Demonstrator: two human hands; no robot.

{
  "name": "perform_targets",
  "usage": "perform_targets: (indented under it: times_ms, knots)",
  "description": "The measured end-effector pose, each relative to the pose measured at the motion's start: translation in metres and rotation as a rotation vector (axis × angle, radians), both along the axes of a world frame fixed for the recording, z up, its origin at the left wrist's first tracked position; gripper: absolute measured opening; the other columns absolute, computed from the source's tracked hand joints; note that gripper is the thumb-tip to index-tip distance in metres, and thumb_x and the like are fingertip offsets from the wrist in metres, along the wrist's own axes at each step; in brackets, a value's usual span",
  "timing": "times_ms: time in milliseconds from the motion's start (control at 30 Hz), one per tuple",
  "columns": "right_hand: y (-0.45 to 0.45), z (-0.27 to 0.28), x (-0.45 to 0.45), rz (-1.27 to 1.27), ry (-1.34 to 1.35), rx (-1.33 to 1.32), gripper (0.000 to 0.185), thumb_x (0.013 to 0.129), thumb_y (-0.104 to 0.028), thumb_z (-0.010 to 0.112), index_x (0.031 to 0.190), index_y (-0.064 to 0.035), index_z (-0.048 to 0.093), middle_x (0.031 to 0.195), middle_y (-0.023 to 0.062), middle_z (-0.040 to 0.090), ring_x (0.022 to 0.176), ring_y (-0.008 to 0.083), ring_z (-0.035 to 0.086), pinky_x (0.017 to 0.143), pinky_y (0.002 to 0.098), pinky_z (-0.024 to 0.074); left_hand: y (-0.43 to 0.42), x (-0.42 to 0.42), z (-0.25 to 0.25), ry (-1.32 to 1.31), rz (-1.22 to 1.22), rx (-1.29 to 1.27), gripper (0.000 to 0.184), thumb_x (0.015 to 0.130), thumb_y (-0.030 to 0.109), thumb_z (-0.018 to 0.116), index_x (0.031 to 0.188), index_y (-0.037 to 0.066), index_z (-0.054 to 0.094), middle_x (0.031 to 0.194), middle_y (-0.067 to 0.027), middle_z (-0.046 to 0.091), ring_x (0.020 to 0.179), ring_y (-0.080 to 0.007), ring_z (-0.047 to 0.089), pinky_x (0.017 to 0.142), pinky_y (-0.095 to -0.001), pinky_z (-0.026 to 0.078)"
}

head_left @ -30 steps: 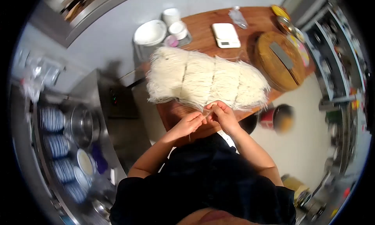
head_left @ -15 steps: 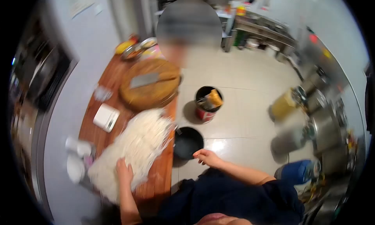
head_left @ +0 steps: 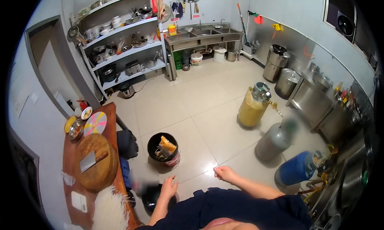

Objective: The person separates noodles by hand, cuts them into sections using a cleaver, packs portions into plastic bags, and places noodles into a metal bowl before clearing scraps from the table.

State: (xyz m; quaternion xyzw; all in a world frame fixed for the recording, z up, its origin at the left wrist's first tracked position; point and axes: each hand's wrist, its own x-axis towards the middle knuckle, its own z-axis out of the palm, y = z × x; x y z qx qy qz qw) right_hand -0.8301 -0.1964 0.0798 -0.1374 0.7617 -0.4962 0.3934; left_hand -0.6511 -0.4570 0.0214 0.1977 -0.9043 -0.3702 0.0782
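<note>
Noodle bundle (head_left: 110, 211) on table (head_left: 72, 189), long axis roughly along the tabletop, far end pointing at the round chopping board (head_left: 95, 178). Hands well apart: left hand (head_left: 169, 189) above the black bucket (head_left: 151, 201), fingers loosely open, nothing seen in it; right hand (head_left: 226, 174) curled closed, can't tell if holding anything.

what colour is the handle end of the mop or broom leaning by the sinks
Orange-red at the top of the handle, best seen in the head view.

Left hand (head_left: 169, 188) half-open, right hand (head_left: 225, 174) curled
</note>
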Motion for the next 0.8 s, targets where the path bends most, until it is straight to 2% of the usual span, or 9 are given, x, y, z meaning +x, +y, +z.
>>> perform_targets:
  times_ms: [200,267,333,400,433,467,500,700,800]
  knots:
    - [-0.023,-0.004,-0.116,-0.02,0.1,-0.148,0.025,0.091,-0.025,0.053,0.09,-0.003,0.066,0.064,0.0025,0.06,0.061,0.01,0.056,0.059,0.0258,0.0457,-0.041,-0.111,-0.024,-0.069,0.017,0.113,0.037,0.081,0.015,0.059,0.116,0.002,0.055,0.108,-0.0201,0.06,0.102,-0.0337,0.058,0.088,-0.0394,0.045]
    - [-0.035,-0.043,-0.164,-0.051,0.181,-0.112,0.023,0.091,-0.022,0.054,0.093,-0.0029,0.066,0.067,0.0038,0.061,0.062,0.0109,0.057,0.059,0.0262,0.0461,-0.062,-0.149,-0.038,-0.066,0.005,0.104,0.037,0.082,0.015,0.059,0.116,0.003,0.055,0.107,-0.02,0.06,0.102,-0.0339,0.058,0.088,-0.0395,0.046]
    - [-0.031,-0.085,-0.211,-0.098,0.218,-0.088,0.025,0.09,-0.025,0.054,0.092,-0.0031,0.066,0.068,0.0023,0.06,0.061,0.0098,0.055,0.058,0.0253,0.0451,-0.079,-0.21,-0.012,-0.128,-0.001,0.059,0.035,0.084,0.017,0.055,0.115,0.002,0.055,0.106,-0.0201,0.06,0.1,-0.0347,0.058,0.084,-0.0399,0.047]
    - [-0.004,-0.119,-0.264,-0.043,0.234,0.318,0.032,0.088,-0.032,0.054,0.089,-0.0019,0.066,0.068,0.0095,0.062,0.063,0.0208,0.061,0.062,0.0339,0.0485,-0.099,-0.276,0.004,-0.163,-0.032,0.143,0.035,0.085,0.018,0.054,0.116,0.002,0.055,0.108,-0.0207,0.06,0.101,-0.0347,0.057,0.085,-0.0392,0.047]
    - [0.023,-0.138,-0.284,0.004,0.317,0.504,0.035,0.083,-0.032,0.06,0.099,-0.0008,0.063,0.074,0.015,0.065,0.066,0.0254,0.064,0.063,0.0383,0.0491,-0.114,-0.312,0.0,-0.161,-0.064,0.137,0.035,0.085,0.018,0.053,0.117,0.002,0.054,0.11,-0.0208,0.059,0.102,-0.0345,0.057,0.086,-0.0389,0.047]
    - [0.069,-0.185,-0.302,0.155,0.426,0.74,0.036,0.083,-0.032,0.059,0.103,-0.0021,0.062,0.088,0.0185,0.066,0.079,0.0293,0.064,0.069,0.0409,0.0492,-0.123,-0.347,0.008,-0.117,-0.101,0.112,0.036,0.085,0.017,0.052,0.118,0.002,0.054,0.112,-0.0206,0.058,0.104,-0.0342,0.056,0.088,-0.0391,0.046]
    - [0.084,-0.147,-0.308,-0.015,0.205,0.838,0.034,0.083,-0.03,0.057,0.104,-0.0031,0.062,0.102,0.0192,0.064,0.094,0.0315,0.061,0.077,0.0432,0.0476,-0.127,-0.385,0.012,-0.071,-0.141,0.087,0.036,0.086,0.017,0.052,0.119,0.003,0.053,0.114,-0.0203,0.057,0.106,-0.0339,0.055,0.09,-0.0393,0.045]
    - [0.113,-0.143,-0.427,-0.159,0.087,1.007,0.032,0.084,-0.028,0.056,0.104,-0.0032,0.062,0.104,0.0199,0.063,0.096,0.0326,0.061,0.08,0.0428,0.0469,-0.135,-0.608,0.017,-0.028,-0.512,-0.022,0.038,0.088,0.019,0.049,0.123,0.006,0.05,0.117,-0.0183,0.055,0.109,-0.0336,0.053,0.093,-0.0416,0.043]
    - [0.096,-0.155,-0.5,-0.17,0.081,0.997,0.031,0.084,-0.026,0.056,0.105,-0.0032,0.062,0.105,0.0203,0.063,0.096,0.0331,0.06,0.082,0.0426,0.0466,-0.128,-0.698,0.052,-0.101,-0.532,0.038,0.037,0.089,0.019,0.049,0.123,0.006,0.05,0.117,-0.0179,0.055,0.109,-0.0333,0.052,0.092,-0.0417,0.044]
